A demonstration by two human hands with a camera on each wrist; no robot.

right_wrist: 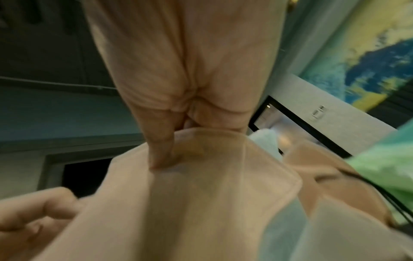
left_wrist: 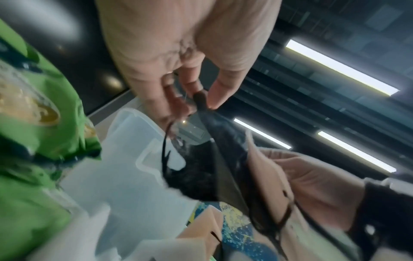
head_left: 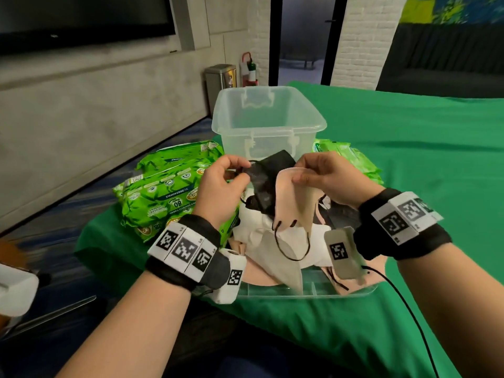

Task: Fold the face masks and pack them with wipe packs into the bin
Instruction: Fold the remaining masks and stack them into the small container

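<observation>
**Two limp masks, one in each pinch**

These masks will handle like tissue, I judge: near weightless, soft and floppy, with no stiffness to hold a crease unless I press it. The ear loops look likely to snag each other, so I would take each mask by a top corner or edge, never by a loop.

My left hand (head_left: pixel 222 184) pinches the black mask (head_left: pixel 259 186) at its upper corner between thumb and curled fingers, a black loop trailing under the palm. My right hand (head_left: pixel 327 178) pinches the top edge of the peach mask (head_left: pixel 291 197), thumb pressed flat on the fabric, and the mask hangs down with its loops dangling. The two masks touch in the middle.

Both hang over the pile of masks (head_left: pixel 261 236) in the shallow clear tray (head_left: pixel 308 293) at 6 o'clock. The clear bin (head_left: pixel 268 118) stands at 12 o'clock, just beyond my hands. Green wipe packs (head_left: pixel 166 192) lie at 9 o'clock and more wipe packs (head_left: pixel 351 156) at 2 o'clock, on the green cloth (head_left: pixel 409 159).
</observation>
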